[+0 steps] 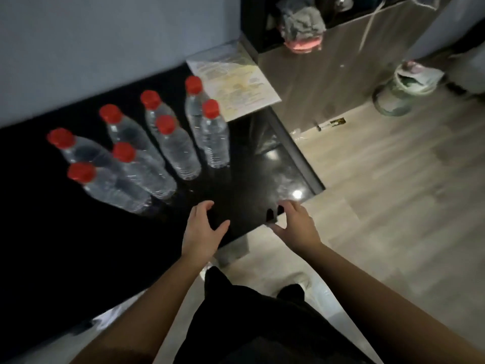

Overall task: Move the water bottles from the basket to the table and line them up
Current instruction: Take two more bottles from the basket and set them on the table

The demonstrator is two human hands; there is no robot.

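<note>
In the head view, eight red-capped water bottles [178, 151] were seen standing in two rows on the black table [252, 164], near some papers [236, 82]. The left hand [203, 227] was held loosely spread above the table, gripping nothing. The right hand [294, 224], likewise slack and unladen, was placed at the table's near corner.

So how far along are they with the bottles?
Eight red-capped bottles already stand on the black table in two rows of four. The left hand and right hand hold nothing. No basket shows, so I cannot tell if more remain.
</note>
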